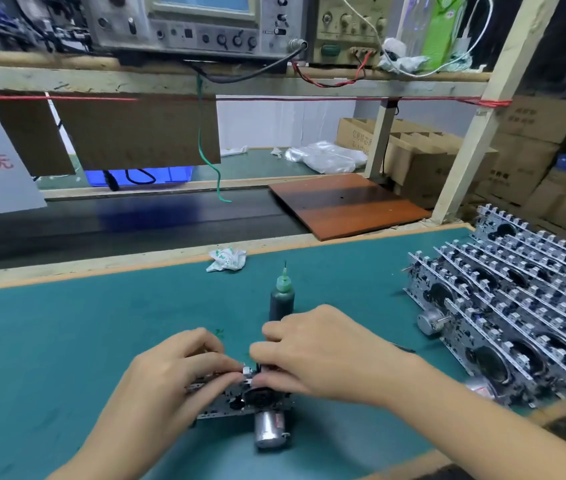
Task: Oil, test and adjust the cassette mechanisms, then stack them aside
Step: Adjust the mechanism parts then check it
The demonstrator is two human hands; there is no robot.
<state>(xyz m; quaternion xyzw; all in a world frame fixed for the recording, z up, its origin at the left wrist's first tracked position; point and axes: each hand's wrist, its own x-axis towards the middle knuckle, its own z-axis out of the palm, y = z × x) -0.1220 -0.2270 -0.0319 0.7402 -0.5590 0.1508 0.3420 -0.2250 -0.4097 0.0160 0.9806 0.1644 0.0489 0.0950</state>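
Note:
A metal cassette mechanism (236, 403) with a silver motor (269, 431) at its front lies on the green mat (67, 341) near the front edge. My left hand (167, 372) grips its left side, fingertips pinched on the top edge. My right hand (319, 351) covers its right top, fingers curled onto it. A dark oil bottle (281, 299) with a green needle tip stands upright just behind my right hand. Several finished mechanisms (516, 306) lie stacked in rows at the right.
A crumpled paper wad (226, 259) lies at the mat's far edge. A brown board (347, 202) rests on the dark belt behind. Test instruments (198, 26) sit on the shelf above, with a green wire (217, 174) hanging down. Cardboard boxes (530, 161) stand at the right.

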